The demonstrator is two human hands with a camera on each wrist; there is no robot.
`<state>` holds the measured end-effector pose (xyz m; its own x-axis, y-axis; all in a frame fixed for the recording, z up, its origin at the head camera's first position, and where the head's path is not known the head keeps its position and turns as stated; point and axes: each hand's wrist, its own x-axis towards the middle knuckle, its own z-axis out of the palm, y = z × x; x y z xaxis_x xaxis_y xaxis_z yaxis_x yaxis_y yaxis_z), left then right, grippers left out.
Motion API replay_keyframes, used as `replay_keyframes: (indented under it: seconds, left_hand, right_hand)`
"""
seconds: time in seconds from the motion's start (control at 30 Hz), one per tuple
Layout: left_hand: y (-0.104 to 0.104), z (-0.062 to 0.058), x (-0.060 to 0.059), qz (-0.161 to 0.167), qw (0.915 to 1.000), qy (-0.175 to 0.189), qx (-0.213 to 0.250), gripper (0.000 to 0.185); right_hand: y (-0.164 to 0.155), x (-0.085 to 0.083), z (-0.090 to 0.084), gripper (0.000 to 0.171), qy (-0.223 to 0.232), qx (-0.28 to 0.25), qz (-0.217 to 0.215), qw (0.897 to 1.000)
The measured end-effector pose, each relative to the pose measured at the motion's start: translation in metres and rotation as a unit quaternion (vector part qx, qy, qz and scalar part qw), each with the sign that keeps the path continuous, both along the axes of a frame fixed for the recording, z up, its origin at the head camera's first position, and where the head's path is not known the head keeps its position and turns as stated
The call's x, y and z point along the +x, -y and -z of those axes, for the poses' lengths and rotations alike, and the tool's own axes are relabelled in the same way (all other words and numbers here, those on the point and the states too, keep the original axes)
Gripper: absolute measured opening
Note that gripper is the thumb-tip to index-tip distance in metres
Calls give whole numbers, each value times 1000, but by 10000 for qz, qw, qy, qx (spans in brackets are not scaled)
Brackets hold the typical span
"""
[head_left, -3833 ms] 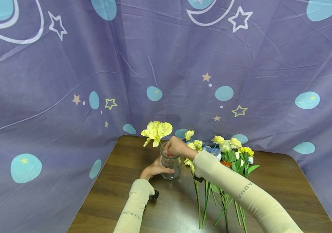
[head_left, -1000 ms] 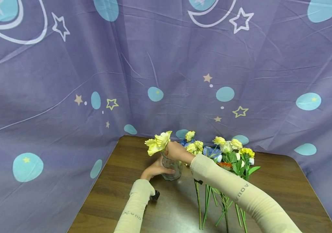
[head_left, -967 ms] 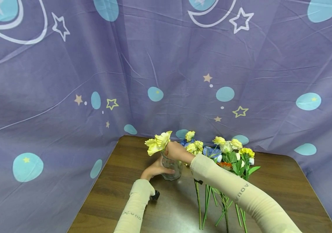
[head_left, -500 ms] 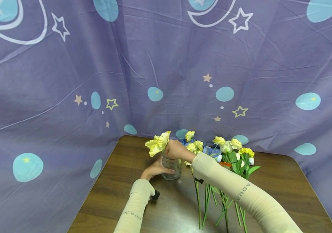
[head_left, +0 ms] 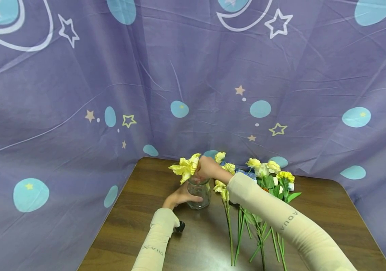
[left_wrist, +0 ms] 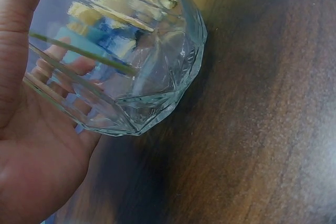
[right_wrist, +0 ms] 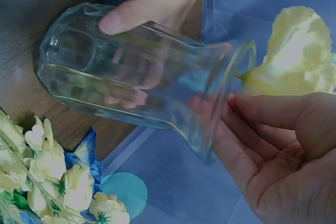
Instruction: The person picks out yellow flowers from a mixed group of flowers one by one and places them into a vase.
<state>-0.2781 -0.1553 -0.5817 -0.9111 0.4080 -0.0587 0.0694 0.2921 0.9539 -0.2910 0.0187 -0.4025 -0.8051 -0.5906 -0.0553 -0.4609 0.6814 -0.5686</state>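
My left hand (head_left: pixel 181 196) holds a clear glass vase (head_left: pixel 199 198) around its body, thumb across the near side. In the left wrist view, a green stem (left_wrist: pixel 84 52) runs down inside the glass (left_wrist: pixel 152 100). A large yellow flower (right_wrist: pixel 299 51) leans out of the mouth, its base close to the rim. My right hand (head_left: pixel 208 168) is at that rim, thumb and fingertips pinched together just below the bloom; the stem between them is mostly hidden. In the right wrist view, the right hand (right_wrist: pixel 283 156) sits beside the vase's flared mouth.
Right of the vase lie several flowers with long green stems (head_left: pixel 230 233): pale yellow blooms (head_left: pixel 262 167), blue ones (right_wrist: pixel 86 158) and a bright yellow one (head_left: pixel 286 175). My right forearm crosses over them. A patterned purple curtain (head_left: pixel 213 75) hangs behind the wooden table (head_left: pixel 118 241).
Since the earliest frame, the yellow flower has sunk lower towards the vase. In the last half second its bloom has turned and my right hand has risen slightly. My left hand stays put.
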Motion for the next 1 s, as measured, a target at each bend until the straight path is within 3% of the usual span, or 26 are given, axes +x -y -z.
replay_keyframes:
  seconds: [0.13, 0.37, 0.53, 0.7, 0.83, 1.0]
  left_hand:
    - [1, -1, 1, 111, 9999, 31, -72, 84]
    - [0, -1, -1, 171, 9996, -189, 113, 95]
    - [-1, -2, -2, 155, 9994, -189, 241, 103]
    - [0, -3, 2, -42, 9997, 167, 144, 109]
    - [0, -4, 5, -343, 9976, 597, -15, 121]
    - [0, -4, 9, -595, 9927, 965, -411, 131]
  right_hand:
    - [-3, -1, -6, 35, 100, 22, 77, 9999]
    - [-10, -2, -18, 55, 342, 45, 184, 9992]
    - [-17, -2, -30, 53, 317, -53, 85, 9994]
    - [-26, -2, -39, 44, 315, -284, 63, 9991]
    - [-34, -3, -45, 29, 376, -441, 220, 9981]
    - [-45, -7, -51, 22, 452, -489, 468, 9967]
